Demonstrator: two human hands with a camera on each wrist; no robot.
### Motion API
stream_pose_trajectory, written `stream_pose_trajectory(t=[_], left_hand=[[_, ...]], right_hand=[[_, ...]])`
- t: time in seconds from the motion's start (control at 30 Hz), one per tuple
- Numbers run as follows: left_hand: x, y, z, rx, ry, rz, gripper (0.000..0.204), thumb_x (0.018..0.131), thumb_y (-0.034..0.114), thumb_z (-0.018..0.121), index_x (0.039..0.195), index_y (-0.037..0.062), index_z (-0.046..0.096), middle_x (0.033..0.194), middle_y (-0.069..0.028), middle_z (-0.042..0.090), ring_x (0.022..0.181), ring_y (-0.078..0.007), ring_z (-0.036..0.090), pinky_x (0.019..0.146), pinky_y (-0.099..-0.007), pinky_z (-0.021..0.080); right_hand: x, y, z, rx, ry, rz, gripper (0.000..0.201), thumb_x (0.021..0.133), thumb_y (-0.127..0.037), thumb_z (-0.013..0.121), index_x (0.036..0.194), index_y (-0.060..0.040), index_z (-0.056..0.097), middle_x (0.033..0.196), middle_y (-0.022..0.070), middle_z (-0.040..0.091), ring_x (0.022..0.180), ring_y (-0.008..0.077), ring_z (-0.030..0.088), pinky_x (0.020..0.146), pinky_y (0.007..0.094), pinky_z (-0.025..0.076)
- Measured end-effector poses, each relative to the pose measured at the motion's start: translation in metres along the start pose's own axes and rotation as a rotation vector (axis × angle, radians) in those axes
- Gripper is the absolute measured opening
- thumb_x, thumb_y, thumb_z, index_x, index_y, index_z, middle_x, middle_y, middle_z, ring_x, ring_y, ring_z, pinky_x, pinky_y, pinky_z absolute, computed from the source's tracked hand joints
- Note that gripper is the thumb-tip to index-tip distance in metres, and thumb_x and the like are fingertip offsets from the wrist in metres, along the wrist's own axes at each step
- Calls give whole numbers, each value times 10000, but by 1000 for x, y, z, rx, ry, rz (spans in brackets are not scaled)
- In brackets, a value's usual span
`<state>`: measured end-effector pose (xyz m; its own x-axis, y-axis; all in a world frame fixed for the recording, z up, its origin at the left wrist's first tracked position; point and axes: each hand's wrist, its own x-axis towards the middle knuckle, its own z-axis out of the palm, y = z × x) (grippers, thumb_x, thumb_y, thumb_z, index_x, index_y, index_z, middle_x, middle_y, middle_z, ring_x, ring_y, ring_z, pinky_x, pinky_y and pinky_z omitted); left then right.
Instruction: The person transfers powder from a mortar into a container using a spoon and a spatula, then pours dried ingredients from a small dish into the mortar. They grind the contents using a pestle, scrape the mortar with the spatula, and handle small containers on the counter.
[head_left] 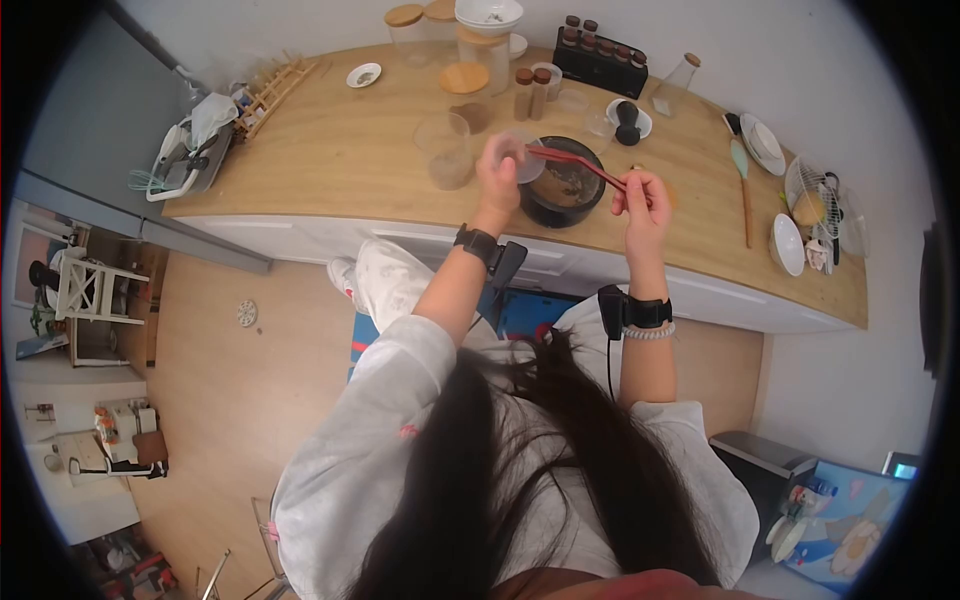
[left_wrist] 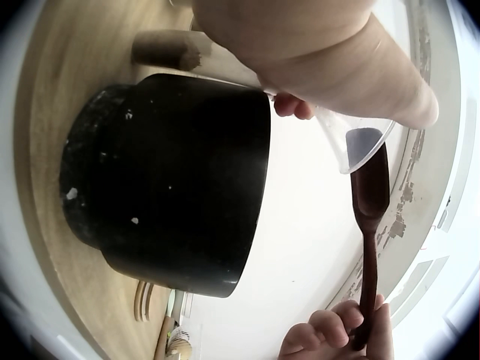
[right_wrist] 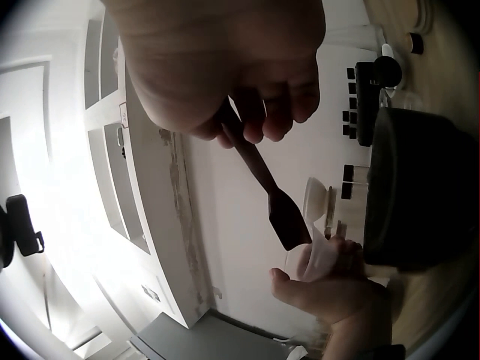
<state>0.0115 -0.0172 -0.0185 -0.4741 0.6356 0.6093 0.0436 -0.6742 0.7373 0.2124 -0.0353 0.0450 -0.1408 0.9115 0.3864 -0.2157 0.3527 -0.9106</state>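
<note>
My left hand (head_left: 496, 182) grips a small clear plastic cup (head_left: 526, 163), tilted beside and above the rim of a black pot-like bowl (head_left: 545, 214). Brown, powdery-looking stuff lies inside that bowl. Between fingers and thumb, my right hand (head_left: 645, 203) pinches the handle of a dark red-brown scoop (head_left: 610, 182). In the left wrist view the blade of the scoop (left_wrist: 370, 187) reaches the mouth of the cup. From the right wrist, the scoop (right_wrist: 287, 222) slants down to the cup (right_wrist: 322, 256) in my left hand (right_wrist: 334, 296).
Left of the bowl stands a clear jar (head_left: 445, 160). Behind are wooden-lidded jars (head_left: 465, 78), shaker bottles (head_left: 531, 95) and a black spice rack (head_left: 600, 65). A spatula (head_left: 743, 185), a white bowl (head_left: 787, 245) and a wire basket (head_left: 808, 188) lie rightward; a dish rack (head_left: 185, 150) sits far left.
</note>
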Motion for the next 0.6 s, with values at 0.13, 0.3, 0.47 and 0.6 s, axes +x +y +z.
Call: stream_pose_trajectory(t=[0.13, 0.3, 0.47, 0.6], left_hand=[[1, -5, -2, -29, -26, -1, 613, 827, 573, 478, 948, -26, 518, 765, -53, 522, 701, -137, 480, 650, -262, 396], [4, -5, -2, -29, -26, -15, 595, 834, 562, 484, 945, -22, 519, 752, -47, 518, 704, -136, 481, 647, -262, 396], [9, -4, 1, -60, -12, -13, 541, 847, 521, 494, 944, -11, 524, 759, -42, 523, 707, -125, 484, 646, -259, 396], [16, -11, -4, -23, -9, -74, 534, 832, 501, 470, 976, -9, 538, 856, -60, 557, 744, -142, 530, 666, -264, 418]], right_hand=[[13, 10, -17, 143, 212, 78, 173, 923, -195, 534, 882, -33, 579, 663, -4, 529, 540, 53, 455, 493, 183, 355], [26, 17, -17, 74, 236, 116, 155, 903, -178, 572, 857, -32, 596, 666, -13, 532, 549, 48, 446, 495, 186, 345], [33, 41, 10, -135, 52, 99, 139, 880, -155, 614, 840, -23, 600, 717, -41, 560, 633, 9, 458, 565, 163, 357], [22, 47, 27, -101, 98, 159, 171, 887, -180, 605, 828, -20, 592, 721, -32, 566, 646, 28, 463, 583, 179, 367]])
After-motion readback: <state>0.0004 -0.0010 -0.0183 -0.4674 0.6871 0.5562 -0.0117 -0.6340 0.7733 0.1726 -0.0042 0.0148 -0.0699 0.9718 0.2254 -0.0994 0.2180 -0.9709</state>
